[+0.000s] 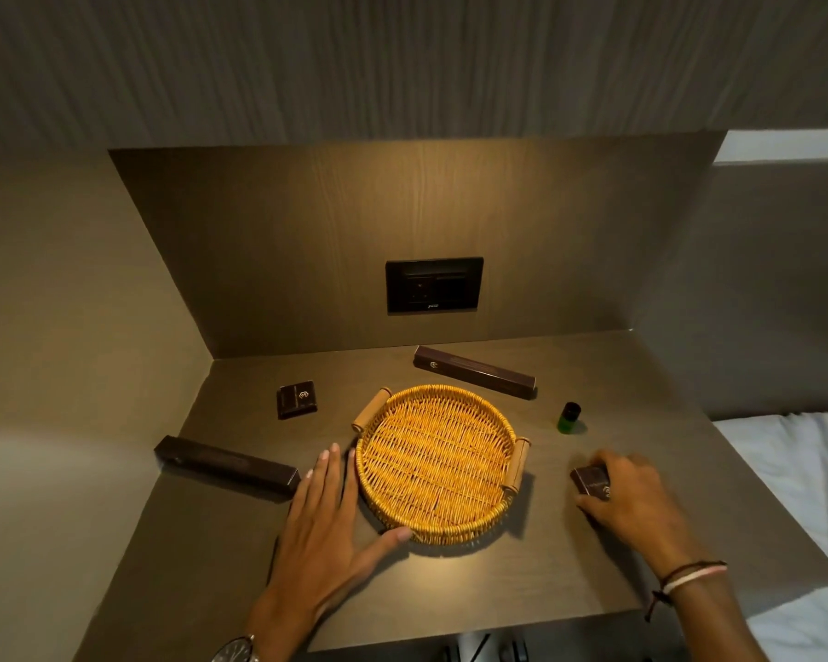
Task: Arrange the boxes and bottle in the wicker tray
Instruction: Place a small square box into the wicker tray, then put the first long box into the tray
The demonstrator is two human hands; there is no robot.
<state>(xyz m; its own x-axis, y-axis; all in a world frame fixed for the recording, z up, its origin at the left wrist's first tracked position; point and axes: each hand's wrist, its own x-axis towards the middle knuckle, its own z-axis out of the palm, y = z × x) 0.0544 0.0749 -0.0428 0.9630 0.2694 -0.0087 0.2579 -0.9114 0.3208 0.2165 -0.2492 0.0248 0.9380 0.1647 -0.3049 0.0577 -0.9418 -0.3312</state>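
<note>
A round wicker tray (469,527) with two wooden handles sits mid-table, nothing inside it. My left hand (328,523) lies flat and open against its left rim, thumb touching the front edge. My right hand (634,499) grips a small dark square box (591,481) on the table right of the tray. A long dark box (228,464) lies at the left, another long dark box (474,371) behind the tray. A second small square box (297,398) lies at the back left. A small green bottle (569,418) with a black cap stands upright at the right.
The dark wooden table (450,590) is boxed in by a back panel with a black socket plate (433,285) and a wall on the left. A bed with white sheets (794,475) adjoins the right edge.
</note>
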